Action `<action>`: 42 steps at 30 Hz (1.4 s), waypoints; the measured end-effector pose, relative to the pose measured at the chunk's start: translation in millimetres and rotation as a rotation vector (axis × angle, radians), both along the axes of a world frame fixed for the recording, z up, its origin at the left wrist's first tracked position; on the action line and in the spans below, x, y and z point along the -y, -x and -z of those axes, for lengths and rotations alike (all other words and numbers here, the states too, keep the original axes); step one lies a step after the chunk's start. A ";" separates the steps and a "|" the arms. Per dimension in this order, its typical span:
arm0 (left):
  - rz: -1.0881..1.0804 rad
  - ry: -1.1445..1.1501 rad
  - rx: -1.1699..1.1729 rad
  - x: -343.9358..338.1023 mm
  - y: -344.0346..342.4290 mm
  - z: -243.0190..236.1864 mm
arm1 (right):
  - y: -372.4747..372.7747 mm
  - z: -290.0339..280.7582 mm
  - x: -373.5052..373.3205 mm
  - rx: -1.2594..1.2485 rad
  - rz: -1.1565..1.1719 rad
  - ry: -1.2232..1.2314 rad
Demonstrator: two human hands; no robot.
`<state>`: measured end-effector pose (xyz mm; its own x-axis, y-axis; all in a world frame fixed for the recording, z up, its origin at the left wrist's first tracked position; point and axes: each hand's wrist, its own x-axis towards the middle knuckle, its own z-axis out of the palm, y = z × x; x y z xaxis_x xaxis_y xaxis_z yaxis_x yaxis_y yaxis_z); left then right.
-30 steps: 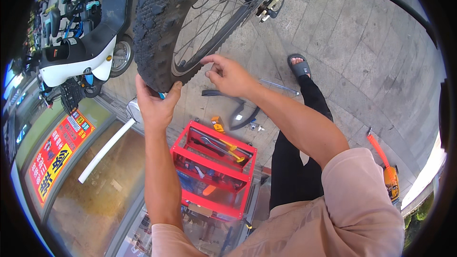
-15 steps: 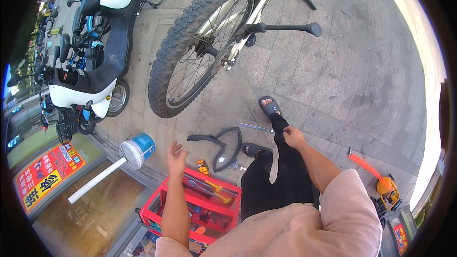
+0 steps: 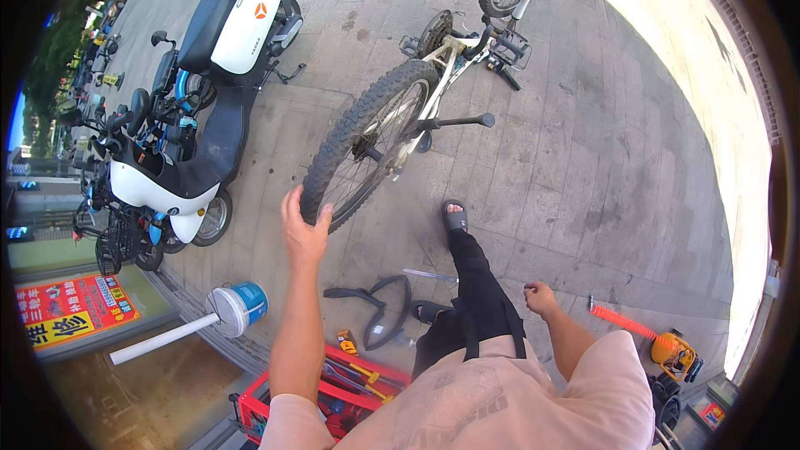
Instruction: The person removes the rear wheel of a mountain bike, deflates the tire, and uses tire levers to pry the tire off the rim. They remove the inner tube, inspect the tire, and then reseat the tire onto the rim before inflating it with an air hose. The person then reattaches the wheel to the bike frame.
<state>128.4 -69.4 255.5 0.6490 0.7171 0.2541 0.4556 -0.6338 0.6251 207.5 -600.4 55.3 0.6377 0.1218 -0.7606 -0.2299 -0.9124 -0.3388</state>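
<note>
My left hand (image 3: 304, 232) is at the near end of the pale bicycle's knobby tire (image 3: 348, 125), with fingers and thumb curved round its edge. The frame (image 3: 442, 83) lies beyond it, a black bar sticking out rightward. My right hand (image 3: 540, 298) hangs low beside my dark trouser leg, fingers curled; their inside is hidden. Between my feet and the red tool rack (image 3: 367, 377) lie a loop of black tubing (image 3: 385, 331), a thin metal rod (image 3: 429, 273) and a small yellow box (image 3: 347, 342).
A white-and-black scooter (image 3: 171, 186) stands at the left among other two-wheelers. A white bucket (image 3: 250, 304) with a white pipe (image 3: 167, 339) is at lower left, beside a glass case. At lower right sits a yellow compressor (image 3: 671, 354) with an orange coiled hose (image 3: 621, 321). Sunlit pavement borders the right.
Both hands left the tire and the view drew back from the wheel. My left hand has since come back onto the tire, while my right hand moved down beside my leg.
</note>
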 end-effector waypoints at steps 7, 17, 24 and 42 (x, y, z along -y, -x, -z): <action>-0.009 -0.028 -0.286 -23.8 -58.9 4.0 | -83.3 -31.3 -71.9 -0.221 0.168 -0.078; 0.015 0.021 -0.441 -39.1 -50.0 -2.6 | -233.5 -64.4 -175.5 -0.135 0.258 -0.347; -0.009 0.058 -0.346 -36.6 -69.1 -2.8 | -225.0 -49.8 -160.1 -0.198 0.171 -0.172; 0.065 0.214 -0.294 -48.3 -48.8 2.3 | -111.0 44.9 -386.4 -0.351 0.165 -0.380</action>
